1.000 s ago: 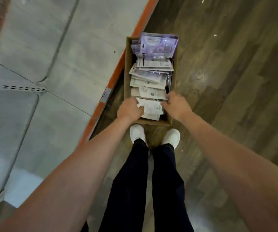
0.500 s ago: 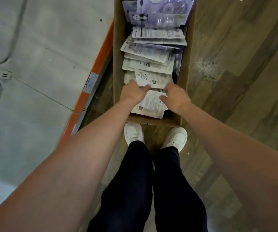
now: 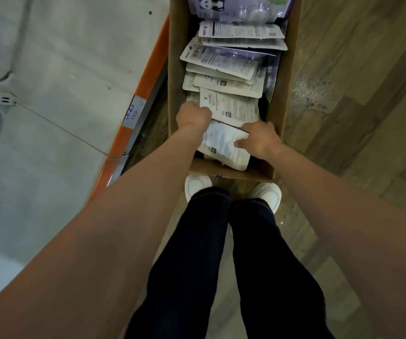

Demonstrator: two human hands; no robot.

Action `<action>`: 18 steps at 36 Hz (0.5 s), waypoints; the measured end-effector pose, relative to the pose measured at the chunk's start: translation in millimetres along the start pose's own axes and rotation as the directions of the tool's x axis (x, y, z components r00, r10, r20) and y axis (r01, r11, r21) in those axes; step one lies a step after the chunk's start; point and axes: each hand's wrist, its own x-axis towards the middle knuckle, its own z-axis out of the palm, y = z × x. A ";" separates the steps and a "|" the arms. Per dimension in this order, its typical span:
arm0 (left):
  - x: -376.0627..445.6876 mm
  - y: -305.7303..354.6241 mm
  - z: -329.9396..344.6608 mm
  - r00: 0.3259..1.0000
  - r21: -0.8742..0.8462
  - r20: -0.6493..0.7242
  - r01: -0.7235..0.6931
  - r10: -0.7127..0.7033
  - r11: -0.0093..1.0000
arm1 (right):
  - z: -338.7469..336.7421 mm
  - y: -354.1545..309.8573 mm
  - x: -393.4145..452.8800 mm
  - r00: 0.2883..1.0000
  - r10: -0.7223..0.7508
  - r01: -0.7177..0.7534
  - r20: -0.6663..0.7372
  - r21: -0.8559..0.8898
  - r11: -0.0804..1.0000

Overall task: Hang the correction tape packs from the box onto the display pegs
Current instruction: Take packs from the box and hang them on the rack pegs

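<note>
Both hands, left hand (image 3: 193,116) and right hand (image 3: 258,140), clamp the white printed-card correction tape pack (image 3: 221,145) at the brown cardboard box's (image 3: 280,113) near end; light, slippery, best pinched by card edges.

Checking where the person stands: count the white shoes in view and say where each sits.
2. The left shoe sits just below the cardboard box's near wall, under its left corner; the right shoe sits under its right corner. Dark trouser legs cover both heels.

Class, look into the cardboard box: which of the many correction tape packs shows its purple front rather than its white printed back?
The purple panda-printed pack at the far end of the brown cardboard box; the others show white printed backs.
</note>
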 end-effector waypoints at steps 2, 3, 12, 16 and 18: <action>-6.0 -3.8 -12.5 1.000 -0.016 -0.017 0.001 -0.002 1.000 | -6.1 -2.8 -10.4 1.000 0.005 -0.005 -0.007 0.039 0.999; -9.4 -5.7 -19.3 1.000 -0.027 -0.026 0.008 -0.009 1.000 | -9.7 -3.8 -15.9 1.000 0.002 -0.001 -0.015 0.045 0.999; -68.3 12.5 -57.8 0.996 -0.102 -0.043 -0.080 0.076 0.991 | -56.8 -18.4 -72.9 0.997 -0.031 0.035 -0.066 0.053 0.998; -96.9 31.8 -71.3 0.977 0.006 -0.102 -0.190 0.190 0.982 | -85.4 -29.6 -103.5 0.993 -0.060 0.063 -0.105 0.028 0.998; -110.5 41.0 -78.6 0.969 0.015 -0.089 -0.229 0.229 0.973 | -99.2 -35.1 -118.6 0.989 -0.075 0.077 -0.125 0.012 0.997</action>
